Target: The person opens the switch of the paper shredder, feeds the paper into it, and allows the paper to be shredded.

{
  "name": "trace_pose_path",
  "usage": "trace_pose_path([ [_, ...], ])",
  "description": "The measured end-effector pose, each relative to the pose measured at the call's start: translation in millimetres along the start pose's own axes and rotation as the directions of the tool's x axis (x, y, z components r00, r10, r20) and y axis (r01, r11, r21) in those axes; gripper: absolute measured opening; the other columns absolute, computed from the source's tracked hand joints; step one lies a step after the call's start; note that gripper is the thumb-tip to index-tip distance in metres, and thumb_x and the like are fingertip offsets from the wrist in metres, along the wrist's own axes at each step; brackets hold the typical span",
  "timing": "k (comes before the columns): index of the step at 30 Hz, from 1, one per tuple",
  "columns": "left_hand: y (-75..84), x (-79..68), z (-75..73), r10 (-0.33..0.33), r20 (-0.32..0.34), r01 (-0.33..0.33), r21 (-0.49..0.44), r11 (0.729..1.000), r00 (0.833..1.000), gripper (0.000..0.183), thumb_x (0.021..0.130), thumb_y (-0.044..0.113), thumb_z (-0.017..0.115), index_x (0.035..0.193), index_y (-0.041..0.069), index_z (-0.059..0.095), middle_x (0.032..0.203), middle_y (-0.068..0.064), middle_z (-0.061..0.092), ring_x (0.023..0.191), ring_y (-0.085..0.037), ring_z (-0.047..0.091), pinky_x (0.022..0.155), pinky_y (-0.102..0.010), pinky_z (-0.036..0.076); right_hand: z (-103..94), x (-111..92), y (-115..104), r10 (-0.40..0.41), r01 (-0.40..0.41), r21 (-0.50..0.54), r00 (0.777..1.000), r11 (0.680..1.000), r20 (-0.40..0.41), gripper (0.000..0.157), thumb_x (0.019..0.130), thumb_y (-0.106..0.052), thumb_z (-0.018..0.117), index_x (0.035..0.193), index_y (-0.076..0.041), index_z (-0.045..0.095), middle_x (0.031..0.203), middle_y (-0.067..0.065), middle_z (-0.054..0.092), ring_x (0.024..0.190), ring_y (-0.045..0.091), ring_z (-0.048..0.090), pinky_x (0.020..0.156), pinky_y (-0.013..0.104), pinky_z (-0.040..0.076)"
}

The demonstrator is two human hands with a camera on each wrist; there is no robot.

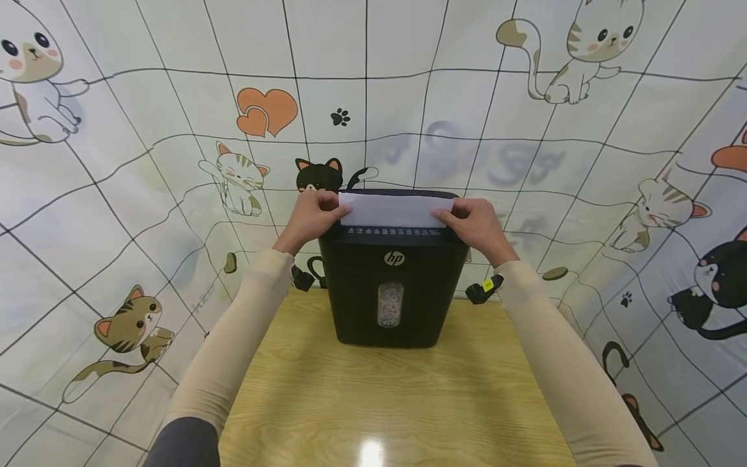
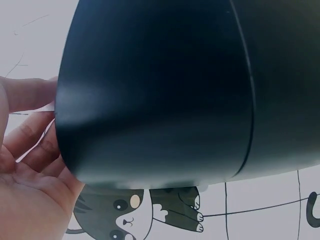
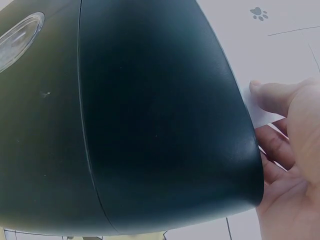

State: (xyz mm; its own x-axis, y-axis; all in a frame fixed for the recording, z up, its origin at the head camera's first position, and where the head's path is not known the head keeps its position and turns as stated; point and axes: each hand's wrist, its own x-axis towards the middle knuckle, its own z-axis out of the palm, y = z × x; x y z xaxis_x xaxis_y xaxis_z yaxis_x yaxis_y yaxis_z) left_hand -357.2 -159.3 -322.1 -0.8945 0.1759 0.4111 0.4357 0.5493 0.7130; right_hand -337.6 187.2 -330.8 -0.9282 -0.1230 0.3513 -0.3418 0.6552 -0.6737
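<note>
A black hp paper shredder (image 1: 362,295) stands upright on the wooden table, with paper bits showing through its small front window (image 1: 390,305). At its top, a white sheet of paper (image 1: 397,211) stands across the slot area; its lower edge is hidden. My left hand (image 1: 314,215) pinches the sheet's left edge between thumb and fingers. On the opposite edge, my right hand (image 1: 474,220) pinches it the same way. In the right wrist view the thumb lies on the paper (image 3: 260,112). The shredder's side fills most of the left wrist view, beside the left hand (image 2: 40,170).
The wooden table (image 1: 385,395) extends in front of the shredder. A white curtain-like sheet with cat drawings (image 1: 397,110) surrounds the table at the back and sides. Black wrist devices hang under each wrist, the right one (image 1: 483,290) bearing a yellow mark.
</note>
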Motion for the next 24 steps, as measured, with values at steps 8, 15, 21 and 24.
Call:
trace_pose_path([
  [8,0.1,-2.7,0.8,-0.016,0.009,0.017,-0.04,0.999,1.0,0.02,0.094,0.027,0.075,0.105,0.01,0.077,0.101,-0.009,0.073,0.086,-0.02,0.063,0.074,-0.031,0.048,-0.7,-0.4,1.3,-0.007,0.007,0.002,1.0,1.0,0.006,0.036,0.096,-0.05,0.069,0.103,-0.014,0.074,0.096,0.01,0.072,0.092,0.025,0.063,0.086,0.043,0.049],
  [15,-0.9,-6.9,-0.9,0.001,0.023,0.0,-0.06,0.998,1.0,0.021,0.095,0.029,0.074,0.107,0.012,0.077,0.108,-0.008,0.072,0.093,-0.024,0.067,0.084,-0.038,0.053,-3.5,-5.3,0.2,-0.009,0.008,0.02,0.999,1.0,0.046,0.04,0.096,-0.049,0.069,0.124,-0.022,0.072,0.122,0.009,0.073,0.112,0.025,0.069,0.098,0.049,0.051],
  [21,-2.0,-12.1,-3.1,0.012,0.076,-0.009,-0.035,0.999,0.997,0.031,0.094,0.031,0.075,0.119,0.013,0.073,0.136,-0.008,0.064,0.145,-0.028,0.048,0.111,-0.05,0.046,-6.9,-13.4,0.2,-0.049,0.052,-0.024,0.995,0.998,0.081,0.047,0.095,-0.051,0.069,0.135,-0.025,0.066,0.138,0.007,0.065,0.122,0.031,0.064,0.1,0.056,0.05],
  [24,-4.2,-15.6,-2.9,0.039,0.09,-0.041,0.019,0.999,0.995,0.045,0.092,0.037,0.076,0.131,0.016,0.067,0.149,-0.007,0.056,0.155,-0.029,0.03,0.118,-0.052,0.038,-8.5,-18.3,1.2,-0.077,0.082,-0.043,0.992,0.996,0.102,0.054,0.095,-0.051,0.069,0.143,-0.026,0.059,0.151,0.006,0.054,0.131,0.036,0.057,0.104,0.059,0.046],
])
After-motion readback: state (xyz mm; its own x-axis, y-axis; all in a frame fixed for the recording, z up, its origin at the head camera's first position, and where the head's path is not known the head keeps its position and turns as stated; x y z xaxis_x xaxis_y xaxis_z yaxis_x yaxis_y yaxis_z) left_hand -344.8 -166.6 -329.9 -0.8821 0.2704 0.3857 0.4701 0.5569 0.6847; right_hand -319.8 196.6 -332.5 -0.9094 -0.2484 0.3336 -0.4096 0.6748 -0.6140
